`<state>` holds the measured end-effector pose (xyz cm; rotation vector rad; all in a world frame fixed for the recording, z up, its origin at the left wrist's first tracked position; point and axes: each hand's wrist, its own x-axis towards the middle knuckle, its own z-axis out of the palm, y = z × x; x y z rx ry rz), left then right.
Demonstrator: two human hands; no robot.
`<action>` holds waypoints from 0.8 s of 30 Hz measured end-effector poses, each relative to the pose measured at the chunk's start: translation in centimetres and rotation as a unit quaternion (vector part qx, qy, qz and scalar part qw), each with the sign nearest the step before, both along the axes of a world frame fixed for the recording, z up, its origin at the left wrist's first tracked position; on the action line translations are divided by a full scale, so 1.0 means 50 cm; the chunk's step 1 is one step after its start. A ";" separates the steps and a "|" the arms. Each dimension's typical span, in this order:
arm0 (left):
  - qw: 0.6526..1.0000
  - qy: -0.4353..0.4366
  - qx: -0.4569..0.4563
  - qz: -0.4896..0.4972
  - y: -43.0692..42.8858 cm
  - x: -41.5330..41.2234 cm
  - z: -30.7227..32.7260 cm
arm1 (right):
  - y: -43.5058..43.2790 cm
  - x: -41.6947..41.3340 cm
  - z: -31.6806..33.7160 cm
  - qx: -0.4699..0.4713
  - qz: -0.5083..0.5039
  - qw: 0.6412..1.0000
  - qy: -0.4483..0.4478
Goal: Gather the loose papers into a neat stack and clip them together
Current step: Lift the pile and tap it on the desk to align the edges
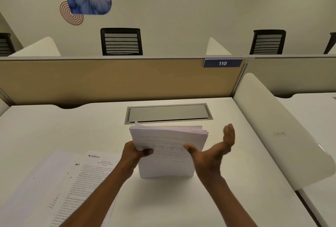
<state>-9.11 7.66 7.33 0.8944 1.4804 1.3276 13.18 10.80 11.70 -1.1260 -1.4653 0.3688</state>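
A stack of white printed papers (169,146) stands on its lower edge on the white desk (181,199), leaning slightly away from me, its top edges uneven. My left hand (135,152) grips the stack's left edge, thumb on the front sheet. My right hand (214,152) is at the stack's right side, palm open and fingers spread, thumb touching the front sheet; it is blurred. More loose printed sheets (72,181) lie flat on the desk to the left, under my left forearm. No clip is visible.
A grey cable-tray lid (169,113) is set into the desk just behind the stack. A tan partition (109,79) with a "110" tag closes the far edge. A white curved divider (272,126) borders the right side. Black chairs stand beyond.
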 end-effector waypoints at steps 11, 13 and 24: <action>0.997 -0.015 -0.003 -0.071 0.005 -0.012 0.001 | 0.051 0.021 -0.078 -0.388 0.260 0.870 0.159; 0.999 -0.022 -0.007 -0.045 0.002 0.000 -0.007 | 0.051 0.006 -0.079 -0.395 0.248 0.868 0.171; 1.000 -0.030 0.008 0.002 -0.021 0.009 -0.012 | 0.021 -0.006 -0.070 -0.381 0.202 0.879 0.202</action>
